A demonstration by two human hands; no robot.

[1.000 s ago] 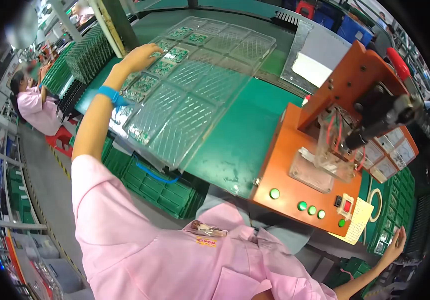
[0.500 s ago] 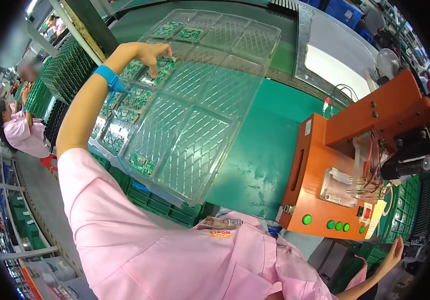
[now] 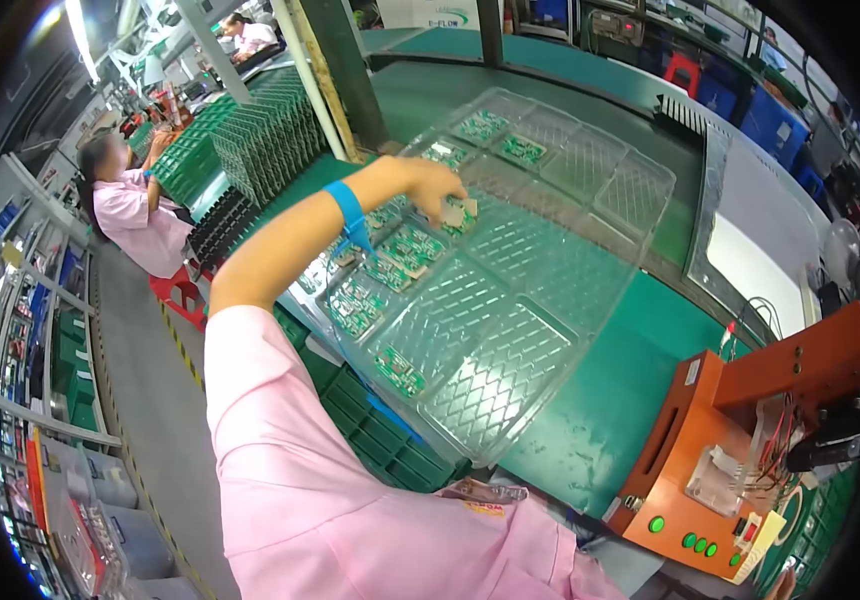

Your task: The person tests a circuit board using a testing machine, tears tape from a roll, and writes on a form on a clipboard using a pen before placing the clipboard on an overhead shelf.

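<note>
The left hand [image 3: 430, 184] curls at a circuit board [image 3: 465, 217] over the clear tray [image 3: 503, 388] on the desk [image 3: 585, 425], pinch unclear, the right hand [image 3: 781, 584] too cut off to tell; the board looks light, stiff, fragile, best held by its edges.

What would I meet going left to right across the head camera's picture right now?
A seated co-worker in pink, ridged green racks, a blue wristband, the person's left hand, the circuit board farthest right, an orange machine.
</note>
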